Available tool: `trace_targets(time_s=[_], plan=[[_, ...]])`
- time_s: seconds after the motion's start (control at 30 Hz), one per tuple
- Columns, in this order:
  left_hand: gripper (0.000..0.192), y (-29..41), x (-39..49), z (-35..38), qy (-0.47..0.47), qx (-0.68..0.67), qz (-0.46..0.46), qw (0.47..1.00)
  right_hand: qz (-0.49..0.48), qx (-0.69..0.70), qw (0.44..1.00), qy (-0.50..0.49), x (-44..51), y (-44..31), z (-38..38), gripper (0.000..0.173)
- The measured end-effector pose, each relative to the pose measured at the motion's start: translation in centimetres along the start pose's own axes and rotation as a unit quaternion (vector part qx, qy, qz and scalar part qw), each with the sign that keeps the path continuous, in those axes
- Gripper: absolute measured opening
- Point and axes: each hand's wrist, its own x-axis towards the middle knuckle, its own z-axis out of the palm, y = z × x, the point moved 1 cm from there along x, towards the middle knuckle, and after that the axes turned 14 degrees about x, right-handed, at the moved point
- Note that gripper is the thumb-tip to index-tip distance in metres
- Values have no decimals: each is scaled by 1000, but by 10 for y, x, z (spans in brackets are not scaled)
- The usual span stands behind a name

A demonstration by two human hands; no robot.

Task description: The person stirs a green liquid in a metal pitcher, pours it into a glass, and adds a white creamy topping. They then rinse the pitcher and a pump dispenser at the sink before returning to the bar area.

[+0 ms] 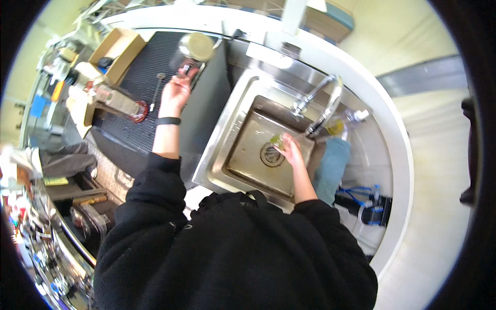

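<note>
My left hand [178, 91] reaches over the black ribbed mat [155, 58], with a dark band on the wrist. Its fingers are closed on the near end of a clear glass vessel [186, 47] that has a pale round end; motion blur hides the details. Low in the stainless steel sink [248, 155], my right hand [292, 150] grips a small yellow-green sponge [276, 140]. Both are over the round drain [271, 155], close below the outlet of the curved chrome faucet [335, 100].
On the mat lie a thin rod [157, 93] and a clear cylinder with a red base [139, 111]. An open cardboard box [116, 50] stands at its far left. A blue-grey towel [333, 166] and a clear bottle [350, 118] sit right of the sink. Another person's legs [68, 161] show at left.
</note>
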Motion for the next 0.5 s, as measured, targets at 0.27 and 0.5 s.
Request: trace_targets(time_s=[0.27, 0.5], plan=[[36, 19, 26, -19, -36, -296, 46, 953, 189, 111, 976, -2, -19, -24, 18, 64], [41, 5, 21, -11, -56, -293, 60, 953, -24, -176, 984, -1, -58, -47, 40, 54]])
